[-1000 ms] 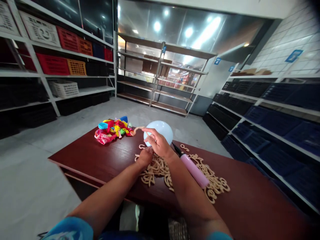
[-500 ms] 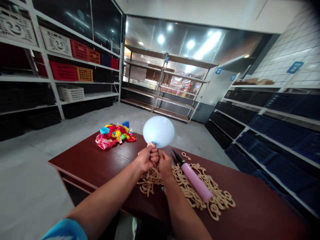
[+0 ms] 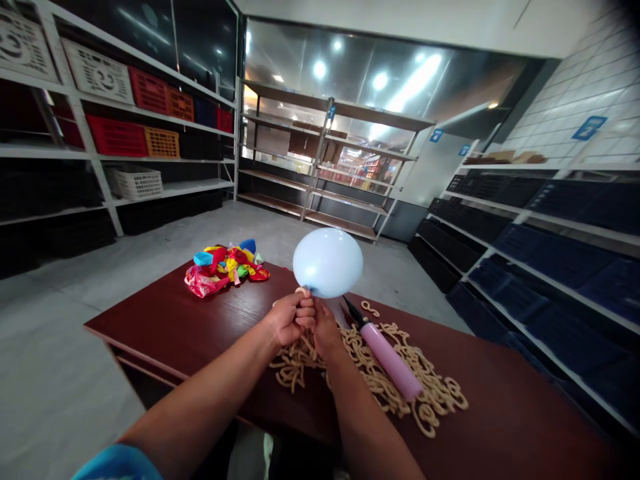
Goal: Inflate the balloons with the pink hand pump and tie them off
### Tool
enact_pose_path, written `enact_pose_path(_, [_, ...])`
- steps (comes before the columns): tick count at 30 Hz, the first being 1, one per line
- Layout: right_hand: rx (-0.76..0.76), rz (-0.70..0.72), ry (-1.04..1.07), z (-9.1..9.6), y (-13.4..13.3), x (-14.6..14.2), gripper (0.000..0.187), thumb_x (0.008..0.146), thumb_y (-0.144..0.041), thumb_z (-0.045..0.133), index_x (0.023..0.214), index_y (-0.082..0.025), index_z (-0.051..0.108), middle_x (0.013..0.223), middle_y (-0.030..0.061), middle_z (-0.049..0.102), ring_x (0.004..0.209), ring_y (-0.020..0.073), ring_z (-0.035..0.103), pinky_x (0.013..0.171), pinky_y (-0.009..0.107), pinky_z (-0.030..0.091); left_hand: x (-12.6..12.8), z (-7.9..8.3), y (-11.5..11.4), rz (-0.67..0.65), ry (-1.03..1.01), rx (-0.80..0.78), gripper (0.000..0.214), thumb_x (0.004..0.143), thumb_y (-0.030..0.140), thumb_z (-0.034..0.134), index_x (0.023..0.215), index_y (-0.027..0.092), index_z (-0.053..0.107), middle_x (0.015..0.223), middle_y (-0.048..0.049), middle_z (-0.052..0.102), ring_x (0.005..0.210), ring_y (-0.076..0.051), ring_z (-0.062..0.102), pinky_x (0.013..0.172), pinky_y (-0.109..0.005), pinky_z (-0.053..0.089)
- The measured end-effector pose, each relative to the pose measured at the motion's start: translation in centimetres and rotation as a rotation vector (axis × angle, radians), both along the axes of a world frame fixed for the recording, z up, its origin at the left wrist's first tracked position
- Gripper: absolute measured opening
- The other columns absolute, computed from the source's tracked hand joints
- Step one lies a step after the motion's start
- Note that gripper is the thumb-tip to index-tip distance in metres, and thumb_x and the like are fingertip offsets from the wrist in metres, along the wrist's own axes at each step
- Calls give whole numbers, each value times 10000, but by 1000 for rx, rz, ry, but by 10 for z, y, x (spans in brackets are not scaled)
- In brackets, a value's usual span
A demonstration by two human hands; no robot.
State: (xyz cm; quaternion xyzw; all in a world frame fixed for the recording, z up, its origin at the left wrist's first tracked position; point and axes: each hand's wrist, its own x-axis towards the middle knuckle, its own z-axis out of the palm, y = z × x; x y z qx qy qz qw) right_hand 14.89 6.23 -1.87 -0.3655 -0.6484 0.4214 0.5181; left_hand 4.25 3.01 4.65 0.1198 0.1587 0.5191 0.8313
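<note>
My left hand (image 3: 295, 317) grips the pale-blue balloon (image 3: 327, 262) near its neck, likely for fastening; I can't tell what my right hand (image 3: 327, 328) holds. Next calls for steady pinching.

Balloon (image 3: 328, 262) stands just beyond the left hand (image 3: 295, 317) and right hand (image 3: 326, 328), which sit side by side over the table (image 3: 150, 330). On the tabletop: balloon heap (image 3: 227, 268) at far left; strips (image 3: 373, 375) from centre to right; pump (image 3: 393, 360) among them, right of the right hand. Behind stands rear shelving (image 3: 316, 160).
</note>
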Motion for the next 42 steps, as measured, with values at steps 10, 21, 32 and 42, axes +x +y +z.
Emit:
enact_pose_path(10, [0, -71, -156, 9, 4, 17, 240, 718, -420, 587, 748, -186, 632, 581, -14, 564, 535, 121, 490, 516, 231, 402, -20, -30, 16, 382, 999, 154, 185, 777, 320, 457, 687, 160, 477, 485, 60, 353, 371, -43, 257, 392, -196, 179])
enact_pose_path(21, [415, 66, -303, 29, -7, 21, 159, 802, -254, 506, 870, -238, 649, 909, 51, 562, 851, 168, 533, 780, 311, 437, -13, -50, 14, 518, 1904, 435, 249, 843, 258, 361, 748, 179, 578, 696, -49, 606, 632, -134, 525, 574, -232, 305])
enact_pose_path(32, [220, 3, -180, 19, -1, 19, 157, 768, -333, 562, 848, -224, 643, 807, 23, 627, 740, 156, 563, 717, 297, 458, -2, -42, 2, 483, 1960, 555, 225, 829, 216, 387, 750, 165, 592, 712, -54, 609, 644, -134, 519, 605, -234, 322])
enact_pose_path(42, [203, 40, -180, 23, -5, 18, 138, 771, -333, 543, 764, -205, 594, 775, 14, 577, 731, 138, 535, 682, 260, 441, -3, -44, 7, 521, 1832, 428, 264, 824, 252, 394, 734, 150, 620, 626, -36, 586, 597, -125, 506, 568, -231, 307])
